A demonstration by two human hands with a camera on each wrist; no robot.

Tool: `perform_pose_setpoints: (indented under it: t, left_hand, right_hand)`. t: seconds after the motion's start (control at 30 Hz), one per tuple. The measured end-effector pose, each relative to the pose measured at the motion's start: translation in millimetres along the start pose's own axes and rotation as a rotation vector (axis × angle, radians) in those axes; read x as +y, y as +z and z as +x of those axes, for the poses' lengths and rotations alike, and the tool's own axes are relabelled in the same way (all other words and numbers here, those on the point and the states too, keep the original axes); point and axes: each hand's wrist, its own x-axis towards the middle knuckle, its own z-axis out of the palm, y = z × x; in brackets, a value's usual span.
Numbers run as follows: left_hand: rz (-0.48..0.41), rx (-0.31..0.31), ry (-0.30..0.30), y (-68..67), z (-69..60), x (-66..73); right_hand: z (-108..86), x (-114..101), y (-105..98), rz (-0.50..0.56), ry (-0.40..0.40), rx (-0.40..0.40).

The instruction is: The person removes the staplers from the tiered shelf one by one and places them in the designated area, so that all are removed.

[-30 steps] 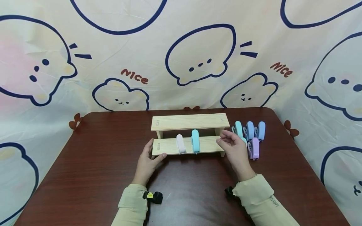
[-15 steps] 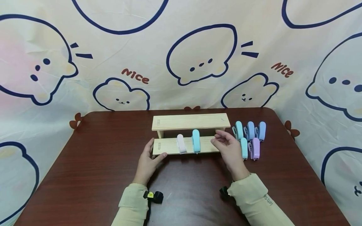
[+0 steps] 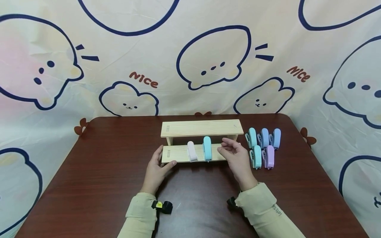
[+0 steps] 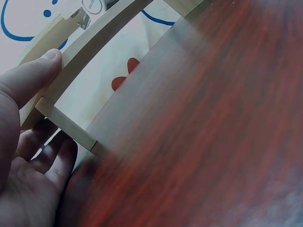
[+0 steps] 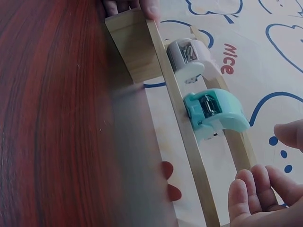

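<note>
Wooden two-tier stand (image 3: 202,129), pale, grained, bearing white stapler (image 3: 192,152), turquoise stapler (image 3: 207,148)

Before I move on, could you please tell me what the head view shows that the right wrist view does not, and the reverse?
Only the head view: two blue staplers, two turquoise ones and a purple stapler, right of the wooden stand.
Only the right wrist view: metal parts inside the white stapler and turquoise stapler on the stand.
Both: the stand, those two staplers, the table, the right hand, and the left hand at the stand's left end.
</note>
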Motion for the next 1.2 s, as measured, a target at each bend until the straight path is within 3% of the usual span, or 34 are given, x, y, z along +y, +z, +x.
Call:
perform_pose_setpoints:
  t: [1.2]
  left_hand:
    - [0.008,0.000,-0.012,0.7,0.2,-0.2]
  right_hand:
    - [4.3,3,30,-0.008,-0.016,-0.055]
